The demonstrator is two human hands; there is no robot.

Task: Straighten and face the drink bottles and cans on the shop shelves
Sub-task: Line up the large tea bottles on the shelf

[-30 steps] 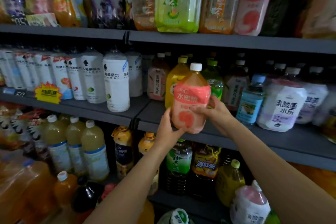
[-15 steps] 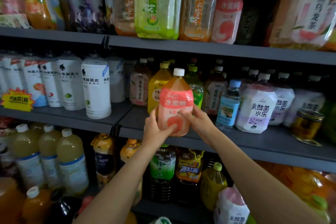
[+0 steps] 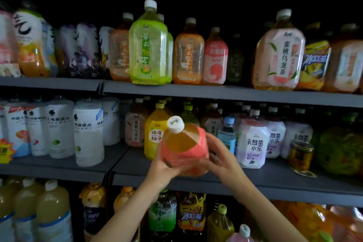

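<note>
Item: pink-labelled peach drink bottle [image 3: 183, 148], white cap [image 3: 175, 122], tilted toward the camera, held in front of the middle shelf [image 3: 196, 180]. Left hand [image 3: 164, 167] and right hand [image 3: 220, 155]: grip curled round its body from either side.

Between both hands, the tilted bottle [image 3: 183, 148] hangs before the middle shelf [image 3: 196, 181], left of the jar [image 3: 300, 156].

- The peach drink bottle [image 3: 183, 149], upright with its label facing out a moment ago, now tips its white cap [image 3: 175, 124] toward the camera.
- Both hands, left hand [image 3: 161, 169] and right hand [image 3: 221, 158], now cup it lower, near its base.
</note>
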